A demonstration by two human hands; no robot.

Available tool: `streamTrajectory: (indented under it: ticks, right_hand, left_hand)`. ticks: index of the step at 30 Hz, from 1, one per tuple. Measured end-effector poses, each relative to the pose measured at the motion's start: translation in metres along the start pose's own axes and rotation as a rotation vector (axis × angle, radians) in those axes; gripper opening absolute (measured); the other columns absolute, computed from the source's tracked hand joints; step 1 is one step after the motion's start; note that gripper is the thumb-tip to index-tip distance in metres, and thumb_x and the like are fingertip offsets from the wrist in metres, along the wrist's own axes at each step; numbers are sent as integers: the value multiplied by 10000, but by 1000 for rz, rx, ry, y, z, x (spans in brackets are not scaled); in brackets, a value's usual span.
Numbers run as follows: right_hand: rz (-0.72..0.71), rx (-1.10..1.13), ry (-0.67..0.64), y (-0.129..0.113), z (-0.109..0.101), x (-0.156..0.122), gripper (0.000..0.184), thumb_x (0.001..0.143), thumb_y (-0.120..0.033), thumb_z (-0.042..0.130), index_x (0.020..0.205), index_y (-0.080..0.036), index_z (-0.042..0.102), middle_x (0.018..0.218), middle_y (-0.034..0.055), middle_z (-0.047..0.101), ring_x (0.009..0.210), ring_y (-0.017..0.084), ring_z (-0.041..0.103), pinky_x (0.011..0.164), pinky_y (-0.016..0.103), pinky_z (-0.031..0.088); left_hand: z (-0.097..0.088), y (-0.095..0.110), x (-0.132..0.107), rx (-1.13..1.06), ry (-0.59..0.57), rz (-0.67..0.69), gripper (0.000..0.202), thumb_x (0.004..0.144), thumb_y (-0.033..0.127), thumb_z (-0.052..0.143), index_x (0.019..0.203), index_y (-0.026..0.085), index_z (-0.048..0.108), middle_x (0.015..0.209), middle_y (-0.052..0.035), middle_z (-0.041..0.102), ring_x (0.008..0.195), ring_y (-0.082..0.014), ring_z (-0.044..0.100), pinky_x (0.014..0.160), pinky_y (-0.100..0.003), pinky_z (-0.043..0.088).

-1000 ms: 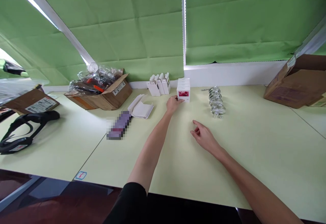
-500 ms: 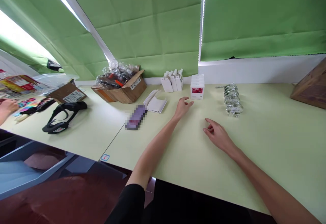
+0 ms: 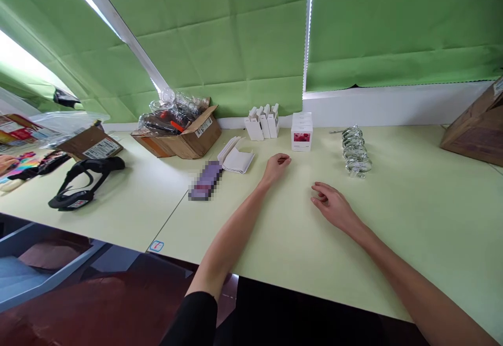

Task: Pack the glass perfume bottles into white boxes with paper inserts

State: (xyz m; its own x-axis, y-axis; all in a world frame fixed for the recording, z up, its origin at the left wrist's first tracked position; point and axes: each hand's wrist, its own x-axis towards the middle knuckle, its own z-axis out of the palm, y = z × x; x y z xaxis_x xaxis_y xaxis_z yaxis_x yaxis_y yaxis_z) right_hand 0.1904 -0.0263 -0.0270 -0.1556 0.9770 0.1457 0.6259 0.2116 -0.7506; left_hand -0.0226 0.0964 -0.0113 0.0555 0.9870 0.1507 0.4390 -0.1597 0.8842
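Note:
My left hand (image 3: 277, 166) rests on the pale green table (image 3: 412, 220), fingers loosely curled and holding nothing. It lies a little in front and to the left of a white box with a red picture (image 3: 302, 134). My right hand (image 3: 332, 205) lies palm down on the table nearer to me, fingers relaxed and slightly bent, with nothing in it. A row of clear glass pieces (image 3: 353, 150) stands to the right of the white box. A stack of flat white cartons (image 3: 236, 157) lies to the left of my left hand.
Three small upright white boxes (image 3: 263, 121) stand by the wall. An open cardboard box with plastic-wrapped items (image 3: 178, 127) sits at back left, a black strap device (image 3: 80, 181) farther left, a brown carton (image 3: 475, 123) at far right. Another person's hand (image 3: 8, 163) shows at the left edge.
My left hand has let go of the white box and drawn back toward me, curling its fingers. My right hand stayed almost still. The view swung to the left.

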Motion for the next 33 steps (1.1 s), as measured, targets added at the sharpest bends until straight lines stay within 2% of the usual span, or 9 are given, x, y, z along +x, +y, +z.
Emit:
streamTrajectory:
  ticks: [4, 7, 10, 13, 17, 23, 26, 29, 33]
  right_hand:
    - [12, -5, -17, 1, 1, 1, 347, 885, -281, 589, 1193, -169, 701, 1422, 152, 593, 972, 232, 690, 892, 423, 585]
    - [-4, -17, -32, 0, 1, 1, 339, 899, -282, 577, 1188, -162, 706, 1436, 159, 580, 1004, 246, 685, 897, 435, 584]
    - [-4, -30, -36, -1, 1, 0, 324, 901, -262, 573, 1177, -166, 712, 1439, 161, 577, 1022, 250, 683, 900, 439, 584]
    - [0, -37, -53, -2, 1, 1, 313, 899, -244, 573, 1167, -170, 715, 1439, 164, 577, 1038, 249, 685, 901, 430, 584]
    - [-4, -53, -68, -4, 1, 2, 319, 903, -238, 563, 1174, -158, 710, 1443, 176, 573, 1102, 266, 671, 927, 442, 570]
    - [-1, -63, -87, -11, -2, 0, 334, 910, -242, 545, 1189, -151, 703, 1474, 183, 550, 1302, 307, 566, 976, 451, 541]
    - [1, -65, -83, -14, -3, -1, 329, 908, -237, 556, 1186, -144, 706, 1481, 184, 543, 1333, 311, 544, 1000, 443, 526]
    - [-4, -80, -84, -15, -2, -1, 326, 912, -230, 562, 1185, -129, 709, 1470, 192, 552, 1346, 321, 531, 1033, 452, 499]
    - [-17, -67, -57, -18, -1, -1, 308, 913, -208, 570, 1175, -131, 711, 1411, 184, 602, 1300, 310, 564, 1047, 450, 481]
  left_hand:
    - [-8, 3, 22, 80, 54, 43, 277, 916, 297, 604, 1148, 158, 663, 1211, -126, 683, 843, -176, 704, 847, -327, 562]
    - [-23, 15, 57, 171, 67, 131, 303, 877, 244, 648, 1173, 184, 660, 1521, -127, 455, 922, -181, 694, 987, -373, 521]
    - [-42, 30, 98, 416, 110, 211, 374, 866, 181, 629, 1240, 184, 631, 1604, -148, 320, 1098, -262, 659, 1051, -438, 479]
    - [-54, 42, 130, 532, 104, 206, 428, 822, 102, 616, 1245, 163, 632, 1548, -172, 396, 1295, -333, 543, 1121, -476, 408]
    - [-55, 47, 147, 534, 60, 223, 441, 763, 64, 629, 1197, 136, 650, 1414, -179, 538, 1297, -337, 533, 1121, -451, 406]
    - [-46, 44, 138, 520, 66, 251, 322, 851, 204, 620, 1160, 118, 649, 1296, -185, 614, 1163, -328, 607, 1020, -440, 477]
    - [-48, 43, 126, 509, 107, 257, 340, 911, 250, 563, 1224, 133, 625, 1399, -186, 552, 983, -256, 673, 959, -412, 512]
    - [-54, 41, 102, 425, 193, 293, 330, 917, 271, 566, 1219, 161, 639, 1422, -174, 545, 796, -177, 678, 846, -360, 555]
    - [-59, 40, 47, 144, 303, 351, 240, 911, 336, 593, 1058, 181, 703, 1239, -121, 655, 675, -125, 649, 627, -282, 561]
